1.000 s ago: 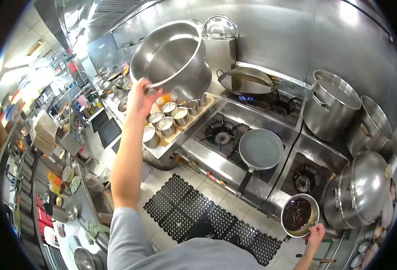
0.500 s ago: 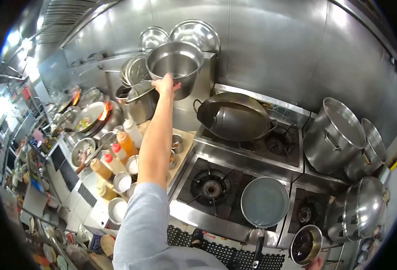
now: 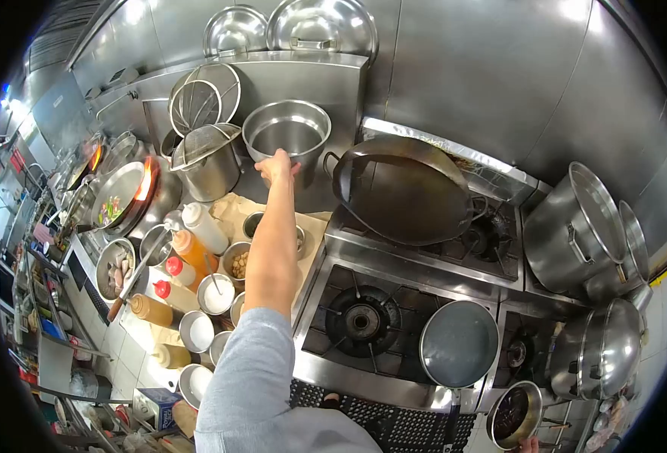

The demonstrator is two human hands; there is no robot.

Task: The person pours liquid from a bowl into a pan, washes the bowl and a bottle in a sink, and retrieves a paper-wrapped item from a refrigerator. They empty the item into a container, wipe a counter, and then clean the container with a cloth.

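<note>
Left hand [image 3: 277,164]: fingers clenched on the near rim of the steel pot [image 3: 288,130], upper centre of frame. The pot has come down from overhead and is now level between the strainer-covered pot [image 3: 209,162] and the wok [image 3: 401,189]. It appears seated, with the grip not yet released. Right hand [image 3: 531,445], lower right edge beside the saucepan [image 3: 513,411]: fingers' state cannot be told.

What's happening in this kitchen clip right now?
A person stands at a stove. Their left hand grips the near rim of a steel pot at the back of the counter, between a strainer-topped pot and a large wok. Only a sliver of the right hand shows at the bottom edge, beside a small pot of dark liquid; its grip is out of view. A frying pan sits on the stove.
</note>
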